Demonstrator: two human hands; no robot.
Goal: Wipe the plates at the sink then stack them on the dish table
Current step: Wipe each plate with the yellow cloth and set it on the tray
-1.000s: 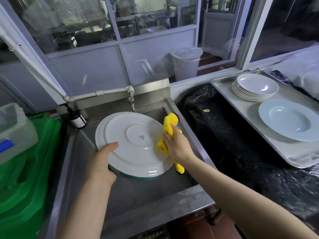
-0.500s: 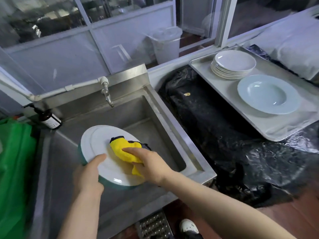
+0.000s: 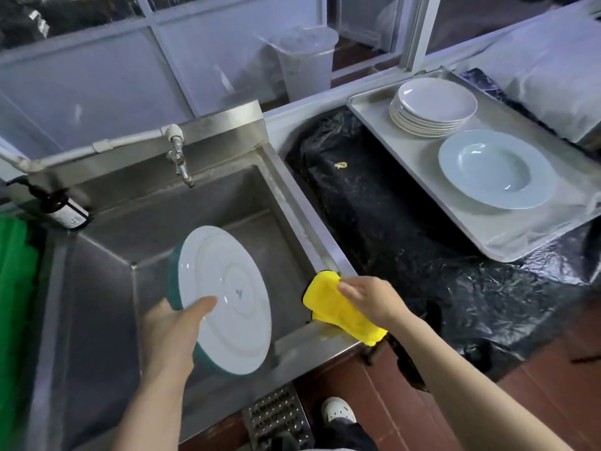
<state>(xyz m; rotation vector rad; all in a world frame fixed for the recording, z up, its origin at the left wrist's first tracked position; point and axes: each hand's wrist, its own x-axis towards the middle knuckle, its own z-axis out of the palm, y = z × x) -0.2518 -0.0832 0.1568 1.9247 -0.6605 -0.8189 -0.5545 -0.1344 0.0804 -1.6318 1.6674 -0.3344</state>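
Gripping the plate [image 3: 224,297] by its lower edge, the left hand [image 3: 172,333] tilts it underside up over the sink [image 3: 289,196], thumb across its white base. The right hand [image 3: 374,299] rests on the yellow cloth [image 3: 338,310] at the sink's front right corner, fingers bent onto it. On the tray [image 3: 406,157] sit a stack of plates [image 3: 432,105] and 1 pale blue bowl plate [image 3: 494,169].

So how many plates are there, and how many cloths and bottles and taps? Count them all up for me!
Plates I can count one by one: 2, the white one with a green rim held by the left hand, and the pale blue one.
Stacks of white plates: 1, too blurry to count inside.
Yellow cloth: 1.
Brown bottle: 1.
Tap: 1.
Total: 6.
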